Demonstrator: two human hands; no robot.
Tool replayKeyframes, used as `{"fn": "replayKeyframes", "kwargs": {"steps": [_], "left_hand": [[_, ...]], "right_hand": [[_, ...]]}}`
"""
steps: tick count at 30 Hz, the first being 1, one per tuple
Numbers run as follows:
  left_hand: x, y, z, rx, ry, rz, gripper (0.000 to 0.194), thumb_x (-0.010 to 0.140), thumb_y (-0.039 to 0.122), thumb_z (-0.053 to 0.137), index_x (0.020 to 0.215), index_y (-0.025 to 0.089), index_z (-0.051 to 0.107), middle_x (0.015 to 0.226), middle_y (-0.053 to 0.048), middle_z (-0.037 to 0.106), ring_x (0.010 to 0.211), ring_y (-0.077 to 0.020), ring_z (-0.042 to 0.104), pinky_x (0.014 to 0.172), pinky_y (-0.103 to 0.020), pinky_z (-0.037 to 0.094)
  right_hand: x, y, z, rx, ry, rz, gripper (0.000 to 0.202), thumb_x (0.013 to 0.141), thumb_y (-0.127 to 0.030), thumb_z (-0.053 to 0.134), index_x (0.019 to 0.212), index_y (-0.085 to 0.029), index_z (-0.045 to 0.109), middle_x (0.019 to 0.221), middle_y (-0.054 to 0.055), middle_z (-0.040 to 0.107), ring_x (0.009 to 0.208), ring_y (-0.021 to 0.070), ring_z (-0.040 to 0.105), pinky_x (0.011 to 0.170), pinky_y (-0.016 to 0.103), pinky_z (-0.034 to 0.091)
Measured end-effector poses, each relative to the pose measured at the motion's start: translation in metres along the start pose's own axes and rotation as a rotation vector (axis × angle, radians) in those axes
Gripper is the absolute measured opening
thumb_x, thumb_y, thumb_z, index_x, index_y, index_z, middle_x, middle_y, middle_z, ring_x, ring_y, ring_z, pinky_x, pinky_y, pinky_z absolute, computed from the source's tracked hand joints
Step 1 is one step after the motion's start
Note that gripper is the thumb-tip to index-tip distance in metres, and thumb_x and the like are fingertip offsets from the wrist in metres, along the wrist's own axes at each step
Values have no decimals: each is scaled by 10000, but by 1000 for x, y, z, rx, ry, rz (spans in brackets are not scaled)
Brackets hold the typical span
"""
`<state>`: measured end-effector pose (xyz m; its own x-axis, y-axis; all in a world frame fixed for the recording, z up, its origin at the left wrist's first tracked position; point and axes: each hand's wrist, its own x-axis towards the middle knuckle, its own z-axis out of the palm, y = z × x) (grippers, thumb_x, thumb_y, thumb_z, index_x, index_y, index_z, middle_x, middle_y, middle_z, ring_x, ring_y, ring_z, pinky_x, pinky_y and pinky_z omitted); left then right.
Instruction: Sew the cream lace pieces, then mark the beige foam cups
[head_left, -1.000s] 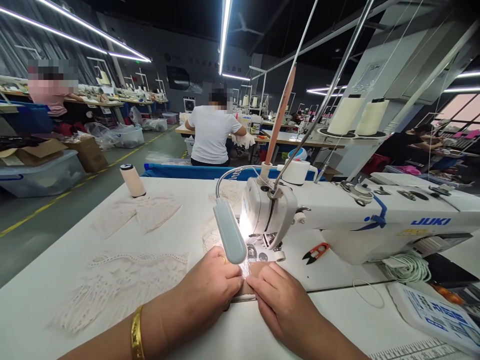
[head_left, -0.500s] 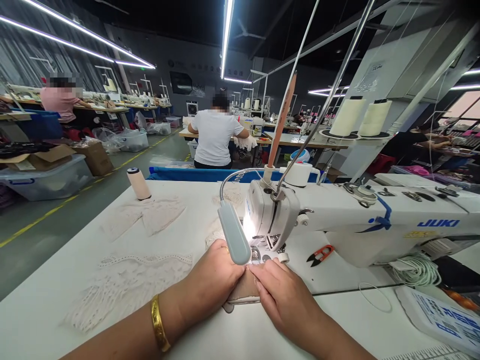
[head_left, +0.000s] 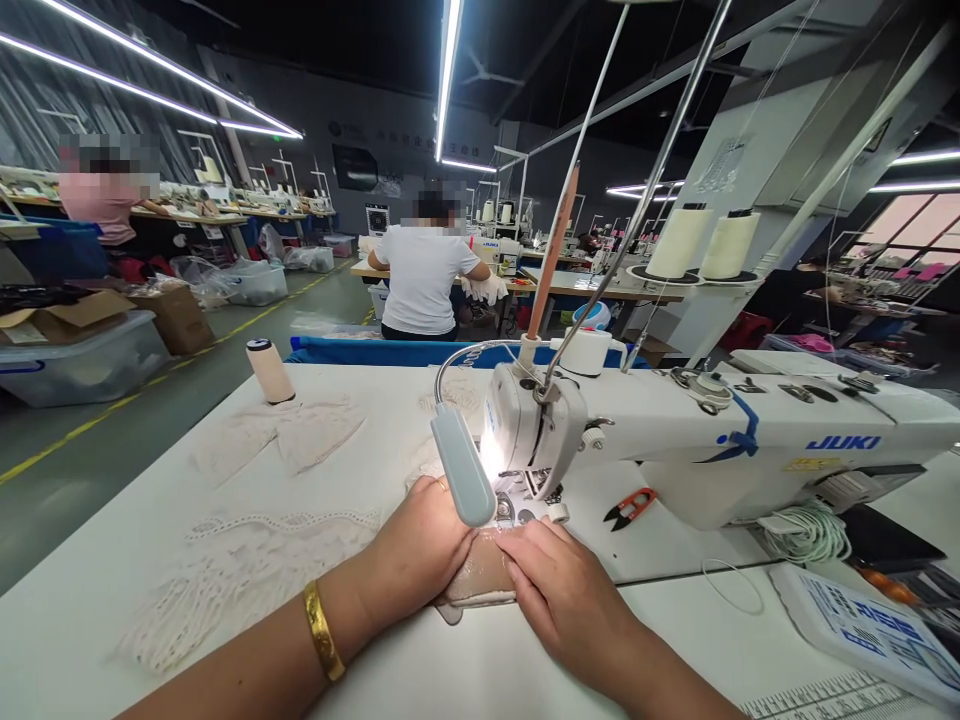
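Just in front of the sewing machine's needle area lies a beige piece of fabric (head_left: 484,572) with a pale lower edge. My left hand (head_left: 424,545), a gold bangle at its wrist, has its fingers closed on the fabric's left side, partly behind the grey lamp (head_left: 463,470). On the right side, my right hand (head_left: 559,590) pinches the same fabric between thumb and bent fingers. The white sewing machine (head_left: 536,420) stands right beyond both hands, its needle hidden by the lamp. Pale lace fabric (head_left: 427,465) shows behind my left hand.
Lace pieces (head_left: 247,570) and a thread spool (head_left: 270,372) lie to the left. Red-handled thread snips (head_left: 630,508), a coil of pale cord (head_left: 806,532), a white box (head_left: 855,630) and a ruler (head_left: 817,697) are at right. A person in white (head_left: 424,270) sits ahead.
The view has shifted slightly to the right. My hands are a little farther apart, and more of the beige fabric shows between them. Both keep their hold.
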<state>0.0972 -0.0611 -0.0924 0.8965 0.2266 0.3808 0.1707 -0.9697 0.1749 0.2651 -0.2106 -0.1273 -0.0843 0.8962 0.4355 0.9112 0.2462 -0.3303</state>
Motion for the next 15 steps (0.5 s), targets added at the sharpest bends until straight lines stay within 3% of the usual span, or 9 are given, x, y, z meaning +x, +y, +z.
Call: {"fn": "replayKeyframes", "kwargs": {"steps": [5,15], "left_hand": [[-3,-1,-1,-1,-47,-33,253,995,108,445,964,181,685,1070,-101,729,953,-285,664,836,-455,563],[-3,-1,0,-4,-59,-36,272,1001,117,438,1000,190,700,1080,-90,736,958,-277,665,828,-439,563]], "right_hand": [[-2,0,1,22,-14,2,241,1004,-68,430,1033,-205,626,909,69,638,832,253,585,796,437,518],[-2,0,-1,11,-6,-8,278,1004,-57,432,1123,-224,620,874,46,611,785,241,548,699,380,487]]}}
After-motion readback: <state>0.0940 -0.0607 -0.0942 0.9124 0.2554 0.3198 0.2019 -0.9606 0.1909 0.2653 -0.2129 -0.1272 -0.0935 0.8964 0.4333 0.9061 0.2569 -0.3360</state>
